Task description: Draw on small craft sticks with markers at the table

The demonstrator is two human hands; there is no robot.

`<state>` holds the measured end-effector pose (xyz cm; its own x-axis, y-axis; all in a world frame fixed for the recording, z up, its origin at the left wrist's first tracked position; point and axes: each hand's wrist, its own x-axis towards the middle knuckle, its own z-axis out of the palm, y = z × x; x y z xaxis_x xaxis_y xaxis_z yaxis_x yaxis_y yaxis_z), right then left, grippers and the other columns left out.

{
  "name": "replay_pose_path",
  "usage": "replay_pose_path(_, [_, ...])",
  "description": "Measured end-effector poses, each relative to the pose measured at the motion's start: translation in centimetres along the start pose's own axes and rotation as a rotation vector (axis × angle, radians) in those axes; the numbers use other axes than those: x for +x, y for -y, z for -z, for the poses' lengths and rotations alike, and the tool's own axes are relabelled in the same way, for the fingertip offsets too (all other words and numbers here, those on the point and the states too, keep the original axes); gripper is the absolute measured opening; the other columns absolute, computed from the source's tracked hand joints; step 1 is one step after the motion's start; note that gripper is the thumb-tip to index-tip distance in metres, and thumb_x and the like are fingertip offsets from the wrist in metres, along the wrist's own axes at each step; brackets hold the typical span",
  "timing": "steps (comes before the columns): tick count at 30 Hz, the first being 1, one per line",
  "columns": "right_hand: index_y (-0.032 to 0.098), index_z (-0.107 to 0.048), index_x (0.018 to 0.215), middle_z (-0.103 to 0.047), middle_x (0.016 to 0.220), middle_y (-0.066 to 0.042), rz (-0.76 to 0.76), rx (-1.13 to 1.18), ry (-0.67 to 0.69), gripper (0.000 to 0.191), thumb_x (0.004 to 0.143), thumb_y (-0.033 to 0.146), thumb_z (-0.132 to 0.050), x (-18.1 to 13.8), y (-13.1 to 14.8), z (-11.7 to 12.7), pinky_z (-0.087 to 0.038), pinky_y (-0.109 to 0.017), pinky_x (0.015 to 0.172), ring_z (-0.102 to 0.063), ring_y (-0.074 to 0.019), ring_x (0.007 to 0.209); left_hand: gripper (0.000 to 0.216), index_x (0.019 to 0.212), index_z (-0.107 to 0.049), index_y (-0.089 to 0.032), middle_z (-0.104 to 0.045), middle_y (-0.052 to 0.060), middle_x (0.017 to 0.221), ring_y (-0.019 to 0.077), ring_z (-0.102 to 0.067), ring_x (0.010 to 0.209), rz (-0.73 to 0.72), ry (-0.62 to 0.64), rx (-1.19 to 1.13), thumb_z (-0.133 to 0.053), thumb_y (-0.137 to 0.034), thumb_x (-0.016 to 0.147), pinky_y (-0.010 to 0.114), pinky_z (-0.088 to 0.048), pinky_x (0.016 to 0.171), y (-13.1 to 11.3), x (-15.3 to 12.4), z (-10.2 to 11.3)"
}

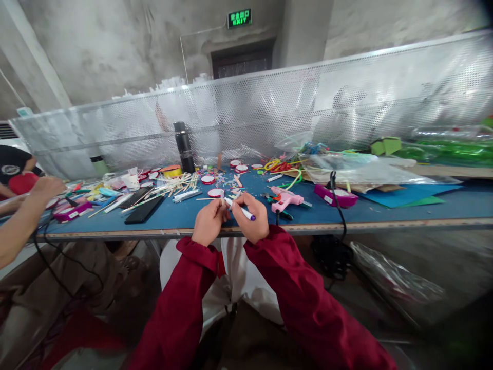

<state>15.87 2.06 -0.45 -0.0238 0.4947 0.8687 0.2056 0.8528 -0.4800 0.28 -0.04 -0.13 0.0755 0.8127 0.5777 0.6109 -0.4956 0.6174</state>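
My right hand (252,220) is closed round a white marker pen (247,214) with a purple end, its other end pointing at my left fingers. Close beside it, my left hand (210,222) is pinched shut at the table's front edge; what its fingers grip is too small to make out. Just beyond both hands lies a small red-rimmed white disc (216,193). A pink glue gun (285,199) rests to the right of my right hand. Left of my hands, a white tube-like pen (187,196) lies on the blue tabletop (181,213).
A black phone (145,209), loose sticks (177,183) and a dark thermos (184,148) stand or lie to the left. Purple tape dispenser (336,196), plastic bags and coloured sheets (408,194) are at right. A perforated metal screen (262,113) closes the back. Another person's arm (23,226) is at far left.
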Motion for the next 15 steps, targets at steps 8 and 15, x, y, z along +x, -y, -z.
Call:
replay_pose_path(8, [0.023,-0.061,0.076,-0.062,0.070,0.001,-0.002,0.005,-0.040,0.016,0.091,0.023,-0.057,-0.04,0.06,0.01,-0.046,-0.028,0.067,-0.058,-0.0147,0.065,0.023,0.093,-0.063,-0.021,-0.066,-0.001,0.075,0.0149,-0.059,0.066,0.008,0.010,-0.064,-0.044,-0.033,0.101,0.025,-0.044,0.067,0.16,0.03,-0.02])
replay_pose_path(15, [0.023,-0.062,0.076,-0.062,0.069,0.002,0.029,0.009,-0.015,0.015,0.091,0.023,-0.058,-0.01,0.03,0.07,-0.046,-0.029,0.067,-0.059,-0.0149,0.065,0.022,0.096,-0.064,-0.021,-0.066,-0.001,0.075,0.0153,-0.059,0.067,0.014,0.004,-0.068,-0.045,-0.032,0.100,0.026,-0.044,0.065,0.20,0.04,-0.09])
